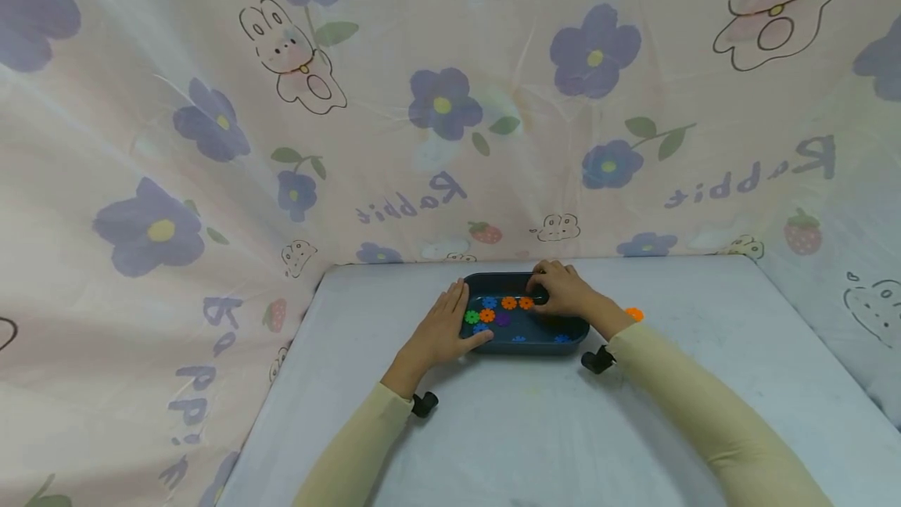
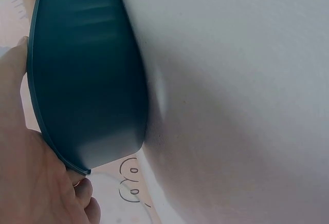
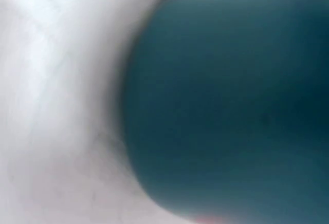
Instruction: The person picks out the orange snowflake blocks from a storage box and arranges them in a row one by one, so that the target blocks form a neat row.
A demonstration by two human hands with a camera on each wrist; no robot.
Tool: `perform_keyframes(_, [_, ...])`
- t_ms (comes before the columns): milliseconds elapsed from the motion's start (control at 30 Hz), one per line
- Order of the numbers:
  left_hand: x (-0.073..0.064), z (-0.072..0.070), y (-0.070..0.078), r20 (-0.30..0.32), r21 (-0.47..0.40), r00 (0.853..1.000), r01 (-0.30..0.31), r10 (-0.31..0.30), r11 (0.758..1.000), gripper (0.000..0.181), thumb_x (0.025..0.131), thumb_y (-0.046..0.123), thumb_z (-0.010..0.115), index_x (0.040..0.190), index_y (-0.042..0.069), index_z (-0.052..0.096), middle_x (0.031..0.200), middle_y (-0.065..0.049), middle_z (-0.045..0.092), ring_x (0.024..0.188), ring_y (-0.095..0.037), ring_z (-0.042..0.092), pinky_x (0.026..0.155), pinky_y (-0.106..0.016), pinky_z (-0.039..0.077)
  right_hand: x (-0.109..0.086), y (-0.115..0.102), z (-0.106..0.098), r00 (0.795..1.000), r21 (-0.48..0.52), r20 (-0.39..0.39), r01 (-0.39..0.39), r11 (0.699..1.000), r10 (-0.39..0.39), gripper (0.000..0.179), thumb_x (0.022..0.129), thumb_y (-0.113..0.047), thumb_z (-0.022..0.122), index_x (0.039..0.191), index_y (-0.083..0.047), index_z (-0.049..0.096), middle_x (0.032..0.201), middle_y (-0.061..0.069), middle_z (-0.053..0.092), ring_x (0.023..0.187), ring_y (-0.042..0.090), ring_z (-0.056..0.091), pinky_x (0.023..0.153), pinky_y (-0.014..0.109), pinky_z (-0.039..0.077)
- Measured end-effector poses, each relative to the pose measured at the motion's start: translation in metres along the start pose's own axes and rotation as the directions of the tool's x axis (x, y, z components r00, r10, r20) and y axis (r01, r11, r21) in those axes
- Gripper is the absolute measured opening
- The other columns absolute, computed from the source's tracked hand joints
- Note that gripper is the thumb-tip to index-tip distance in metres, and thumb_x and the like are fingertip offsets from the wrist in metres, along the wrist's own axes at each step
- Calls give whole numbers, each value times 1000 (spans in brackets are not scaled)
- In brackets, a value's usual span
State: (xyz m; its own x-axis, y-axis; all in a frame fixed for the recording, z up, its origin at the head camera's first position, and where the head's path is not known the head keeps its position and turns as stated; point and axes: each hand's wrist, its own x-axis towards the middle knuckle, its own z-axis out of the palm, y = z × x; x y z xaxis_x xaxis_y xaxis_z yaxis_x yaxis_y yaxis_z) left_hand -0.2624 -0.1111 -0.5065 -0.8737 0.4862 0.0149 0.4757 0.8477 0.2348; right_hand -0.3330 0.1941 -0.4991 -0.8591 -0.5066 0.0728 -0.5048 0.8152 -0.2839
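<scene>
A dark teal tray [image 1: 542,348] holds several small notched plastic discs: a green disc [image 1: 472,317], a purple disc [image 1: 503,320], an orange disc [image 1: 509,303] and a blue disc [image 1: 489,302] among them. My left hand [image 1: 442,331] rests against the tray's left end, fingers fairly straight along the side and thumb over the near rim. In the left wrist view that hand [image 2: 38,178] touches the rim by a corner. Over the tray's right part, my right hand [image 1: 563,290] reaches in with bent fingers; whether they pinch anything is hidden. The right wrist view shows the blurred tray wall [image 3: 216,100].
One orange disc [image 1: 634,314] lies on the white table [image 1: 521,429], right of the tray and beside my right wrist. A printed curtain [image 1: 507,163] hangs behind the table and along its sides. Black wrist cameras sit under both sleeves.
</scene>
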Motion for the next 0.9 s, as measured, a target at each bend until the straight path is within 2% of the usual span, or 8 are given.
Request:
perform_keyframes(200, [0,-1,1,3,-5,1000,1,-1,1000,113,101,82,41,172,2,3,181,-16,2,167,-31,5,135,-48,12,2,-5,1,999,-61,34,-38,997,41,34,88,-39,90,112,-16,81,145,19,59,136,45,52,111,68,41])
perform_keyframes(367, [1,0,0,5,4,1000,4,-4,1000,113,101,82,40,172,3,1,181,-14,0,167,-31,4,136,-48,12,4,-8,4,997,-83,32,-67,994,70,33,88,-41,90,109,-17,83,146,19,58,135,44,51,112,66,41])
perform_keyframes(600, [1,0,0,-6,-2,1000,-4,4,1000,112,102,80,43,172,2,4,181,-17,3,167,-33,7,135,-50,16,7,-10,12,997,-101,-4,-78,992,78,30,87,-42,90,104,-18,82,139,17,60,129,42,53,109,64,41])
perform_keyframes(900, [0,1,1,-1,-21,1000,6,-6,1000,111,102,80,43,173,4,3,181,-14,1,167,-28,2,136,-45,9,4,-11,14,996,-106,-7,-89,990,89,26,87,-39,90,102,-19,81,134,16,60,127,41,53,110,64,39])
